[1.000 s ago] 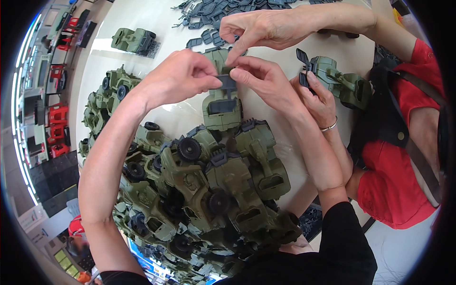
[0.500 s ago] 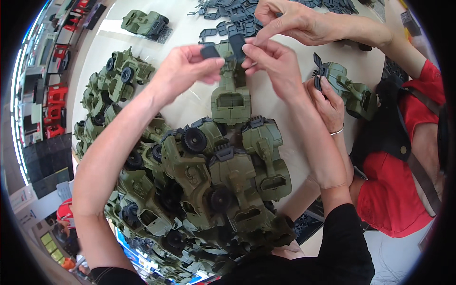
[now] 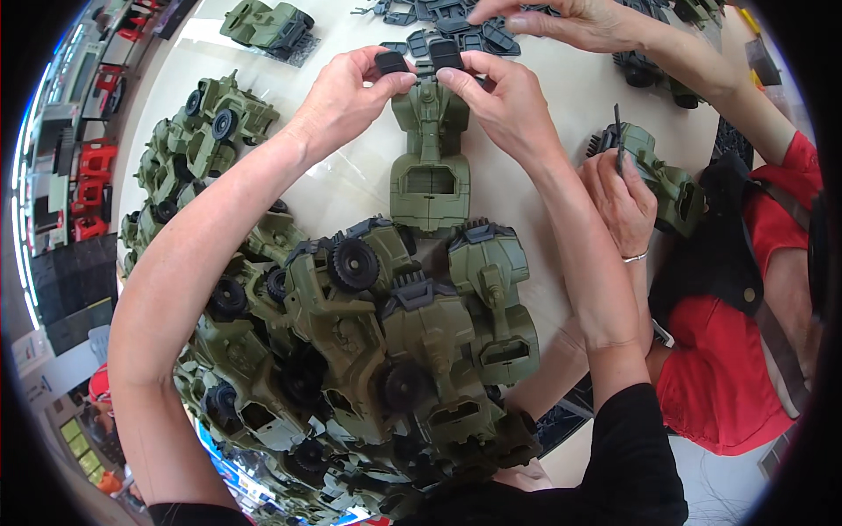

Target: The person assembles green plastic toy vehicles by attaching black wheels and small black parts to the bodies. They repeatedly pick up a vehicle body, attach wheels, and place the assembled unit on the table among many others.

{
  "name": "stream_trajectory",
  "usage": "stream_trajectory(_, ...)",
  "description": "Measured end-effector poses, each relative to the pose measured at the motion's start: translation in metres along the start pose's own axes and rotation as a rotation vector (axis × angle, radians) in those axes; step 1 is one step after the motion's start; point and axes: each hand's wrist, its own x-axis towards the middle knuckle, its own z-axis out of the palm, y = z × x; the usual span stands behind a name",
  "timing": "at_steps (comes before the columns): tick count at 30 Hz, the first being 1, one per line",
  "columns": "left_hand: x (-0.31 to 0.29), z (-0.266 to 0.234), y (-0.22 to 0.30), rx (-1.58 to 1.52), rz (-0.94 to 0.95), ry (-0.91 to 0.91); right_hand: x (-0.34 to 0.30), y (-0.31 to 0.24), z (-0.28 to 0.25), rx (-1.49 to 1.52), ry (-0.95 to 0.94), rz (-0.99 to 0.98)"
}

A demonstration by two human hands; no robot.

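My left hand (image 3: 346,95) pinches a small dark plastic panel (image 3: 391,61) between thumb and fingers. Another dark panel (image 3: 446,54), looking like a tiny toy door, is pinched in my right hand (image 3: 510,98). Both pieces are held side by side at the far end of a green toy military truck body (image 3: 428,180), which lies lengthwise on the table between my wrists. Whether the panels touch the truck I cannot tell. Below it, a heap of similar green toy trucks (image 3: 342,307) with black wheels lies in front of me.
Loose dark panels (image 3: 438,13) are scattered at the far side. One green truck (image 3: 266,26) stands far left, and more trucks (image 3: 219,123) are piled at left. At right, a co-worker in red has one hand (image 3: 618,197) holding a thin dark part beside another truck (image 3: 671,180).
My hands have steadied, and the panels are now level with each other at the truck's far end. The co-worker's upper hand has lifted away from my right hand toward the loose panels.
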Motion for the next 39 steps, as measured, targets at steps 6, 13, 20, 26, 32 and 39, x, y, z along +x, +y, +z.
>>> stream_trajectory(6,0.003,0.000,0.001,0.135,-0.012,-0.005,0.004,-0.002,-0.001,-0.133,-0.003,0.005)
stream_trajectory(13,0.003,0.008,0.008,0.346,-0.010,0.039,0.001,0.011,-0.002,-0.136,0.011,-0.129)
stream_trajectory(20,-0.002,0.013,0.015,0.433,0.057,0.109,-0.003,0.010,0.001,-0.106,0.016,-0.155)
stream_trajectory(26,-0.003,0.013,0.014,0.383,0.035,0.081,-0.003,-0.002,-0.008,-0.057,-0.100,0.027)
stream_trajectory(32,-0.001,0.006,0.006,0.300,0.052,0.006,0.001,0.002,-0.004,-0.228,-0.087,-0.172)
stream_trajectory(39,-0.004,0.014,0.011,0.385,0.051,0.042,-0.003,0.010,0.001,-0.236,-0.088,-0.229)
